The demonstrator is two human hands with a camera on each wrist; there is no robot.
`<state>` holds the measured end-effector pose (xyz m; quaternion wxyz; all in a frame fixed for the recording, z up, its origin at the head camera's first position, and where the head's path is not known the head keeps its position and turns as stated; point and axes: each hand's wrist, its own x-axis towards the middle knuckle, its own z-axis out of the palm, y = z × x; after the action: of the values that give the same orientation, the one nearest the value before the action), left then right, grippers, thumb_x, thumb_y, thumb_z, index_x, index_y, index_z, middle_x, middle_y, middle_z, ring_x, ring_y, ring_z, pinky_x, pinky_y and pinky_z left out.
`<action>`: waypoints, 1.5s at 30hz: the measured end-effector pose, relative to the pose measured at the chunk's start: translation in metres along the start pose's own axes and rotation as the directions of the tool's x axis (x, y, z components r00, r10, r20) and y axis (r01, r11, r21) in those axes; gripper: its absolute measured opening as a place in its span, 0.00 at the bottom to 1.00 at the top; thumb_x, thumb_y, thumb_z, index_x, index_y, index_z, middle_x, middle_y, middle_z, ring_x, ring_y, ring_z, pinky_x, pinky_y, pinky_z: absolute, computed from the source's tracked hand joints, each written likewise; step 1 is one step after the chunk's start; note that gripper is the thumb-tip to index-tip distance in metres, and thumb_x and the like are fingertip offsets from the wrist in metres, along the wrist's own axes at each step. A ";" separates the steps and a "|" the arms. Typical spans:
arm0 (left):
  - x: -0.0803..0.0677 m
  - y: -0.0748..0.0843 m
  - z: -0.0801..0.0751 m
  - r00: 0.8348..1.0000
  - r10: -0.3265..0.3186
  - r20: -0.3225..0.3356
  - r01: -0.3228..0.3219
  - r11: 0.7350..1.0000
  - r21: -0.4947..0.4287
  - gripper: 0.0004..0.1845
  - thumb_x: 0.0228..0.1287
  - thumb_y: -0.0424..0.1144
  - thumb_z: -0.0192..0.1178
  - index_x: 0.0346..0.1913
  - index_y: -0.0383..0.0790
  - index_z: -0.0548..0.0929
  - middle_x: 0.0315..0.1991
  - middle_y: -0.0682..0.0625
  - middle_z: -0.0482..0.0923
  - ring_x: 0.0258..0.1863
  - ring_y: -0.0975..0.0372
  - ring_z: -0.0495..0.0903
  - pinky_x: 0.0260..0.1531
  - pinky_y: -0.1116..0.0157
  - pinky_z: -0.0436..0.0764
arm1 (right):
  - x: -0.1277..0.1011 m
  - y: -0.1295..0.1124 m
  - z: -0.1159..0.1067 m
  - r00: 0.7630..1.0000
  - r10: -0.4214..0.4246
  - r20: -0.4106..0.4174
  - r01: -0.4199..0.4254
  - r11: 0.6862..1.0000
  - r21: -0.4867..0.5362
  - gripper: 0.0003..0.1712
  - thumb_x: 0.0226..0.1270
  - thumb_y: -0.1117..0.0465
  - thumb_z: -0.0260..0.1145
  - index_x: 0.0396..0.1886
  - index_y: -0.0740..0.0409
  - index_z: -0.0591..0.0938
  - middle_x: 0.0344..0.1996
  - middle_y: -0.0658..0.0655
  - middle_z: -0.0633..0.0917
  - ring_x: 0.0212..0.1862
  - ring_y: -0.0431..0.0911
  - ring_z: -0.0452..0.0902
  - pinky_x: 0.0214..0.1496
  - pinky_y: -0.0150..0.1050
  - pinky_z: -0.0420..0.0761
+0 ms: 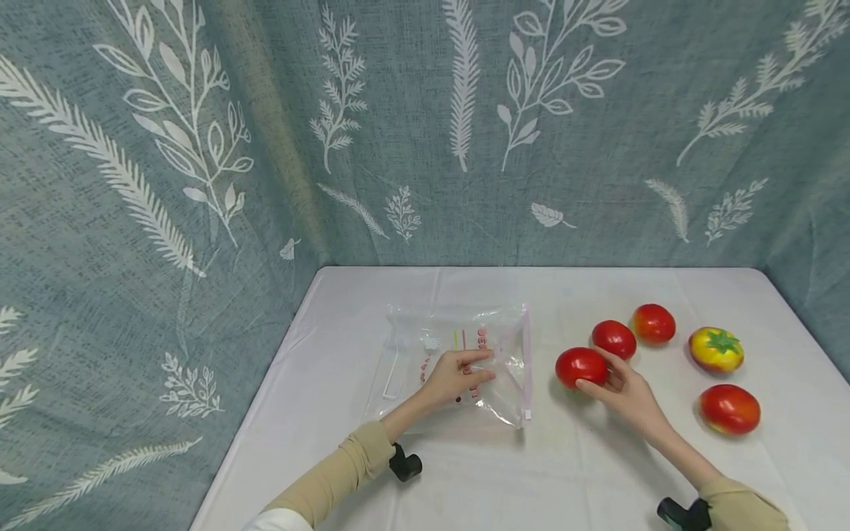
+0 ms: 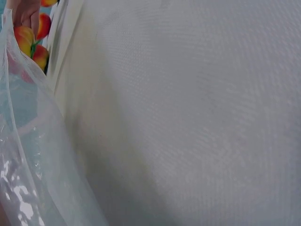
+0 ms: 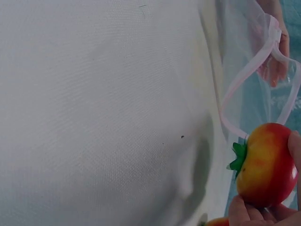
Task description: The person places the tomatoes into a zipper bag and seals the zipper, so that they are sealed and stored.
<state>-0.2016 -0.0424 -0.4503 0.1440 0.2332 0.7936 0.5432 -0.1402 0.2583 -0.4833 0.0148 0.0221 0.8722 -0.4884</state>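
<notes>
A clear plastic zip bag (image 1: 415, 328) with red print and a pink zip edge lies on the table, its mouth facing right. My left hand (image 1: 446, 380) grips the bag's upper film near the mouth, creasing it. In the right wrist view the pink rim (image 3: 244, 75) stands parted. Just right of the mouth, my right hand (image 1: 627, 394) holds a red toy tomato (image 1: 579, 366) between thumb and fingers, above the table. From the right wrist, this tomato (image 3: 268, 165) shows a yellow side and a green stem top.
Behind the right hand sit two red tomatoes (image 1: 614, 340). Farther right are a yellow tomato (image 1: 716, 349) with its green top upward and another red tomato (image 1: 729, 409). A white cloth covers the table (image 1: 465, 479); a patterned blue-green curtain (image 1: 425, 147) hangs behind and beside it.
</notes>
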 end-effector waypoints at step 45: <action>0.014 -0.037 0.010 0.999 0.037 -0.023 -0.037 0.999 0.022 0.22 0.57 0.33 0.66 0.56 0.31 0.79 0.26 0.44 0.72 0.15 0.71 0.56 0.15 0.75 0.58 | 0.028 -0.012 0.062 0.992 -0.072 0.104 0.059 0.990 0.129 0.43 0.56 0.54 0.72 0.69 0.61 0.65 0.65 0.67 0.70 0.64 0.63 0.69 0.57 0.50 0.77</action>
<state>-0.2167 -0.0383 -0.4878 0.1218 0.2430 0.7967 0.5398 -0.1684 0.2002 -0.5068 0.0446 -0.0323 0.8378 -0.5432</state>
